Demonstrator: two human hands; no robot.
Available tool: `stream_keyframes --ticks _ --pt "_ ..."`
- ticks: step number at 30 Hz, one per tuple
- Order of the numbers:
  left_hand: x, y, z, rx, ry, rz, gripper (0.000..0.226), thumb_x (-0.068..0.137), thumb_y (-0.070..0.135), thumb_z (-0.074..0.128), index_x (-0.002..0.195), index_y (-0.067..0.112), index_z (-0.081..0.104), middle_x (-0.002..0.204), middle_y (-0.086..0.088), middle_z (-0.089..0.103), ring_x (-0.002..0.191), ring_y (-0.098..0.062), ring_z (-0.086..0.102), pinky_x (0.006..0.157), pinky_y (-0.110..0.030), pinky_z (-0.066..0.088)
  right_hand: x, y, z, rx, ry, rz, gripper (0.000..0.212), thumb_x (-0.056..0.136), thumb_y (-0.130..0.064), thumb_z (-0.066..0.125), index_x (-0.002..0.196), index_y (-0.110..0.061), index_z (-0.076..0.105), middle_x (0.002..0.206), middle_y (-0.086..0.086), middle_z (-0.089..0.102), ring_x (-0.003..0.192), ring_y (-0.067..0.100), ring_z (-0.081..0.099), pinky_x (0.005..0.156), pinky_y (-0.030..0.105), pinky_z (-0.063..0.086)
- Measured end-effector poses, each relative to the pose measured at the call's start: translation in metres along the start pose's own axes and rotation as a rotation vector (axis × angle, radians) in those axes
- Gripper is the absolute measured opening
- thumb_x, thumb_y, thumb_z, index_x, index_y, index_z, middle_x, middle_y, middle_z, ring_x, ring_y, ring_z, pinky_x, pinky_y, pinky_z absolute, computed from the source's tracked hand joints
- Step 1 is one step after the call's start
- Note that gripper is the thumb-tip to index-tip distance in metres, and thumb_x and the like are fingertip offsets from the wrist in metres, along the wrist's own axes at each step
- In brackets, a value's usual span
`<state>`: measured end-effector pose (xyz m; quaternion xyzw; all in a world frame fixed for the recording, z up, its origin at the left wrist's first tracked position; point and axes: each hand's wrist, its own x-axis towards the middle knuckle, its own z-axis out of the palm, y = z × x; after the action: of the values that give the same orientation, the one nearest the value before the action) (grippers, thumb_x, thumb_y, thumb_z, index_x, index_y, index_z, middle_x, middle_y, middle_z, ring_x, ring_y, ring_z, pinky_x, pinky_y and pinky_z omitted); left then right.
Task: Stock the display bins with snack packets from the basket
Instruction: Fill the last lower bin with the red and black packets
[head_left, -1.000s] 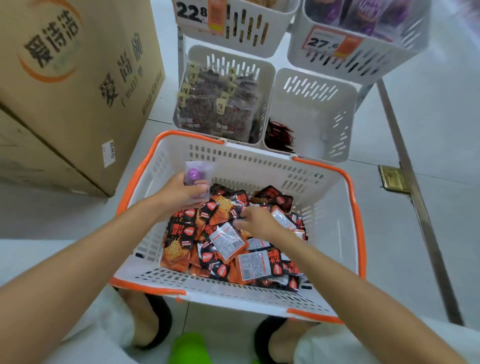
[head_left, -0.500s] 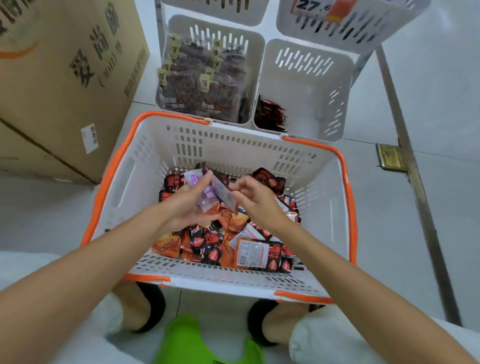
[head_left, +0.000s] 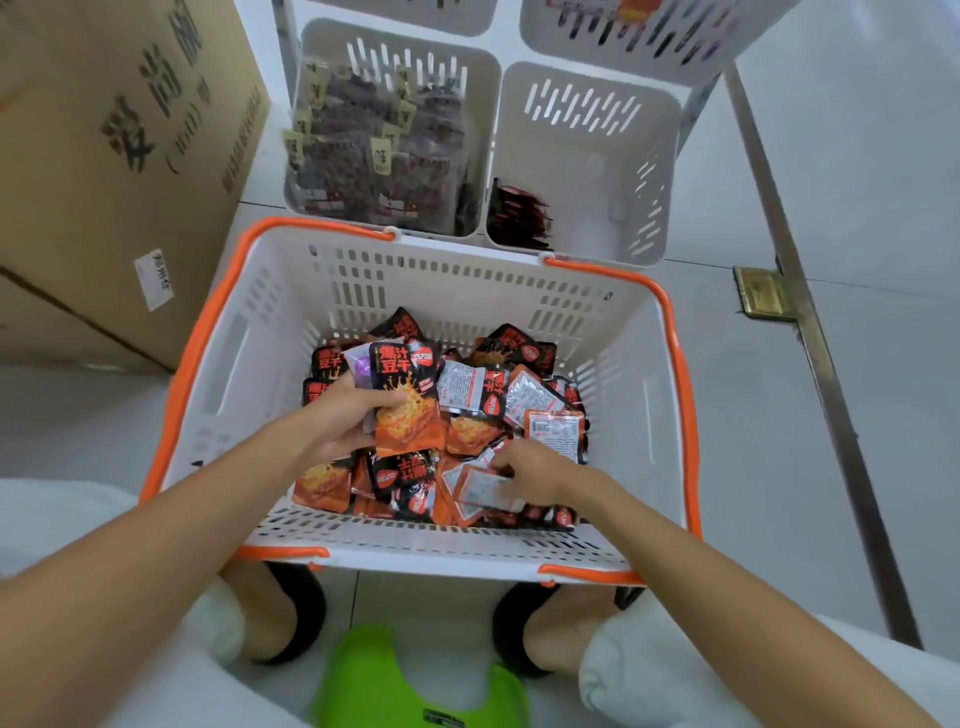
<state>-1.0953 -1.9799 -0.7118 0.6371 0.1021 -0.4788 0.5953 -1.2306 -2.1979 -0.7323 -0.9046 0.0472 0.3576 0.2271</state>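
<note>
While the left hand (head_left: 337, 426) grips glossy packets (head_left: 408, 410), the right hand (head_left: 540, 470) pinches a flat packet (head_left: 480, 491).

Large brown cardboard box (head_left: 104, 156), pale grey tiled floor (head_left: 857, 156), long metal floor rail (head_left: 810, 338).
Box stands on floor at left, dark printed characters on its side, small white sticker (head_left: 153, 278) near its lower edge. Rail runs diagonally down the right; square brass plate (head_left: 763, 291) touches its left side. Bright green object (head_left: 374, 670) at bottom edge, between two black slippers (head_left: 298, 597).
</note>
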Motion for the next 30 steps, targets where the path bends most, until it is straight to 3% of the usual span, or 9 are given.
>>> stream_keyframes --ticks 5,9,11,15,18,23,25,28,30 --pt "-0.004 0.008 -0.004 -0.166 0.062 -0.046 0.011 0.098 0.01 0.056 0.09 0.004 0.058 0.057 -0.012 0.047 0.059 -0.024 0.061 0.088 -0.056 0.054 -0.007 -0.044 -0.067 0.631 0.767 -0.115 0.017 0.095 -0.024 0.064 0.107 -0.021 0.075 0.104 -0.006 0.054 0.107 0.019 0.052 0.083 0.022 0.042" --pt "-0.011 0.031 0.005 -0.489 -0.162 -0.068 0.045 0.092 0.04 0.06 0.12 0.004 0.058 0.122 -0.018 0.061 0.11 -0.035 0.061 0.085 -0.048 0.057 -0.012 -0.071 -0.083 0.385 0.596 -0.353 0.039 0.092 0.0 0.061 0.119 -0.027 0.07 0.158 -0.006 0.026 0.151 0.019 0.009 0.122 0.04 0.012" --pt "-0.015 0.041 0.007 -0.485 -0.17 -0.057 0.053 0.077 0.041 0.073 0.113 0.004 0.066 0.113 -0.018 0.071 0.092 -0.031 0.071 0.071 -0.043 0.061 -0.012 -0.071 -0.083 0.376 0.423 -0.405 0.053 0.087 0.012 0.055 0.121 -0.026 0.07 0.163 -0.006 0.017 0.152 0.015 0.0 0.123 0.044 0.008" --pt "-0.011 0.047 0.011 -0.174 -0.121 0.1 0.029 0.076 0.013 0.075 0.104 0.009 0.069 0.096 -0.013 0.076 0.086 -0.025 0.073 0.073 -0.036 0.062 -0.012 -0.067 -0.101 0.883 0.387 -0.261 0.076 0.083 -0.003 0.063 0.148 -0.034 0.04 0.164 -0.009 0.012 0.151 0.013 0.013 0.106 0.026 0.042" --pt "-0.006 0.058 0.017 -0.04 -0.221 0.228 0.034 0.078 0.018 0.077 0.11 0.013 0.067 0.102 -0.011 0.075 0.093 -0.026 0.072 0.074 -0.037 0.061 -0.004 -0.056 -0.113 0.748 0.404 -0.194 0.097 0.085 -0.025 0.077 0.157 -0.035 0.013 0.161 -0.004 0.023 0.143 0.015 0.034 0.11 0.037 0.042" --pt "0.005 0.094 0.032 0.475 -0.264 0.487 0.045 0.083 0.013 0.078 0.122 0.021 0.058 0.103 0.008 0.075 0.096 -0.009 0.07 0.077 -0.024 0.057 0.001 -0.04 -0.15 0.683 0.439 -0.267 0.096 0.081 -0.019 0.081 0.154 -0.036 0.021 0.129 -0.003 0.057 0.1 0.01 0.066 0.083 0.028 0.057" --pt "0.015 0.11 0.039 0.465 -0.183 0.641 0.047 0.082 0.008 0.079 0.124 0.014 0.059 0.103 0.009 0.075 0.095 -0.005 0.07 0.079 -0.022 0.056 0.004 -0.033 -0.174 0.546 0.458 -0.224 0.078 0.081 -0.021 0.08 0.147 -0.025 0.038 0.121 -0.006 0.061 0.097 0.009 0.063 0.087 0.028 0.054" --pt "0.032 0.145 0.042 0.211 0.03 0.724 0.038 0.088 0.009 0.072 0.123 0.006 0.059 0.093 0.006 0.072 0.083 -0.007 0.069 0.072 -0.029 0.059 0.007 -0.017 -0.215 0.592 0.539 -0.25 0.009 0.086 -0.011 0.074 0.091 -0.014 0.067 0.071 -0.013 0.066 0.067 0.002 0.06 0.067 0.024 0.051" --pt "0.047 0.169 0.036 0.169 0.183 0.725 0.033 0.091 0.018 0.07 0.121 0.01 0.06 0.093 0.003 0.07 0.085 -0.01 0.068 0.073 -0.034 0.059 0.01 -0.004 -0.244 0.735 0.741 -0.262 0.013 0.089 -0.005 0.069 0.084 -0.017 0.065 0.065 -0.014 0.064 0.063 -0.001 0.059 0.065 0.017 0.049"
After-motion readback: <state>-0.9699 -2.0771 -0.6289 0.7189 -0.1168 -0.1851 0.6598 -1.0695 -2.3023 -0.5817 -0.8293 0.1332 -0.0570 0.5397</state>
